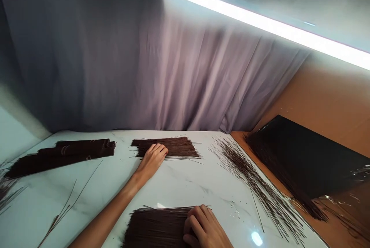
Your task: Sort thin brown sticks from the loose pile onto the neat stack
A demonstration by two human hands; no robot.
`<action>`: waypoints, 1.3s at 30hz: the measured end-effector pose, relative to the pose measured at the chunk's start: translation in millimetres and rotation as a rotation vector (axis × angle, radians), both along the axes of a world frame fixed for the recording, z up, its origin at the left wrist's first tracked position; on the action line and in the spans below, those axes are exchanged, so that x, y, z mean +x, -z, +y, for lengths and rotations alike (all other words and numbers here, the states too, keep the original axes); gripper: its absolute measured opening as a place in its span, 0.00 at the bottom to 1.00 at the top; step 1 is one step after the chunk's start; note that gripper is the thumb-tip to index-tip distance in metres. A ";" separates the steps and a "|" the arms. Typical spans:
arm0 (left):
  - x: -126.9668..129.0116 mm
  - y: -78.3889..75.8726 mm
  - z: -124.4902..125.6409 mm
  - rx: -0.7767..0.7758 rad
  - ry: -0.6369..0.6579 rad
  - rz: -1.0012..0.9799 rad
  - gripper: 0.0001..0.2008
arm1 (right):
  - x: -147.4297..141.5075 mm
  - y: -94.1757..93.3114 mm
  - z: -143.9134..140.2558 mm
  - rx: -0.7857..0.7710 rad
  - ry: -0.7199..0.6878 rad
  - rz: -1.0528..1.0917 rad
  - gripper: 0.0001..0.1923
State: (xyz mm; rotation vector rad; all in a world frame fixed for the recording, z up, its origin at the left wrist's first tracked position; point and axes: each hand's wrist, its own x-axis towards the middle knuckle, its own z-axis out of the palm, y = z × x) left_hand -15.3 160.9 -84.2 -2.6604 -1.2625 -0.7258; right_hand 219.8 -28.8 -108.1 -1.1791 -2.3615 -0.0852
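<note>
My left hand reaches forward and rests palm down on a flat layer of thin dark brown sticks at the far middle of the white marble table. Its fingers curl over the near left part of that layer. My right hand lies close to me on the right end of another flat batch of the same dark sticks, fingers bent and pressing down on it.
A long stacked pile of dark sticks lies at the far left. Loose thin sticks fan out on the right. A large dark heap on a plastic sheet sits on a brown surface. A grey curtain hangs behind.
</note>
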 end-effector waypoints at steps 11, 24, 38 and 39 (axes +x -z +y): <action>0.2 -1.1 1.9 0.016 -0.002 -0.030 0.14 | -8.4 13.2 2.8 0.126 -0.003 0.099 0.18; 26.1 -70.6 -104.0 -0.323 0.210 -0.143 0.15 | -7.5 -23.7 -2.1 0.139 -0.043 -0.005 0.16; 22.3 -99.5 -179.7 -0.752 0.200 -0.075 0.19 | 15.1 -71.9 -5.9 0.274 0.010 0.141 0.11; 21.0 -99.5 -176.9 -0.755 0.188 -0.085 0.19 | 18.1 -72.2 -4.2 0.261 0.071 0.197 0.17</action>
